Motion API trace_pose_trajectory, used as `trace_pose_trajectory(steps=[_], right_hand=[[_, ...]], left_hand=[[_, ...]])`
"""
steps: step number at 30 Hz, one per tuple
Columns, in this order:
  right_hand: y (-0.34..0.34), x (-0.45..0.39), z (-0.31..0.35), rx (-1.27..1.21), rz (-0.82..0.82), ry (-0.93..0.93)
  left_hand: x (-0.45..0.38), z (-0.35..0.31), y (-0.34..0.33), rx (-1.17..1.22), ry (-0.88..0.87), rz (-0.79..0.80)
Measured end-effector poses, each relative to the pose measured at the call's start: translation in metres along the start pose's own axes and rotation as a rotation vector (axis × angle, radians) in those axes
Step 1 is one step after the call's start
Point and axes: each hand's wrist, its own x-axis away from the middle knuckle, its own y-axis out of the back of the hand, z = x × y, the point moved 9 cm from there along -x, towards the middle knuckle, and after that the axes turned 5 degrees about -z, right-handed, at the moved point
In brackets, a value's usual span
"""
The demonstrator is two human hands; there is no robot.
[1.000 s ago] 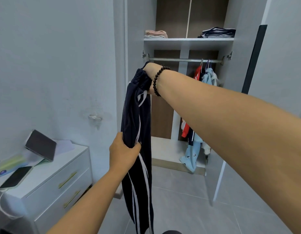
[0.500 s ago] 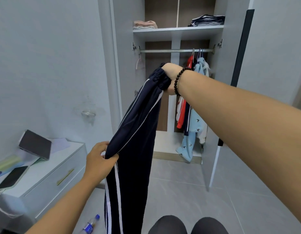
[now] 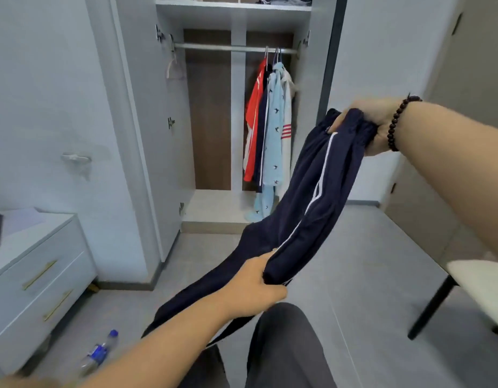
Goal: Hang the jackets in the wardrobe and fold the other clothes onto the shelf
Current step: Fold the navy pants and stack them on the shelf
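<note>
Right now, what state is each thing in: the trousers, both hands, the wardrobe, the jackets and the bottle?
Navy white-striped trousers: held stretched between both hands.
Left hand: grips the trouser legs.
Right hand: grips the waistband.
Grey wardrobe: open.
Hanging jackets: on the rail.
Plastic water bottle: lying on the floor.

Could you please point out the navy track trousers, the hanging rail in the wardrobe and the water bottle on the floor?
navy track trousers [image 3: 306,197], head view, on the mid-leg fabric beside the white stripes.
hanging rail [image 3: 214,47], head view, on its bare left stretch.
water bottle [image 3: 98,352], head view, on its blue label.
</note>
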Motion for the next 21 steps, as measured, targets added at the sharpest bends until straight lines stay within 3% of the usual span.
trace_pose_trajectory(steps=[6,13,18,21], right_hand=[[0.067,0.020,-0.057,0.174,-0.128,-0.092],[0.109,0.039,-0.063,0.315,-0.272,-0.156],[0.091,0.029,-0.068,0.330,-0.255,-0.137],[0.069,0.015,-0.071,0.346,-0.223,-0.111]], left_hand=[[-0.018,0.021,-0.103,-0.031,0.147,0.135],[-0.038,-0.011,-0.178,-0.056,-0.070,0.232],[-0.040,0.022,-0.166,-0.082,-0.035,0.328],[-0.040,0.059,-0.121,0.032,0.089,0.268]])
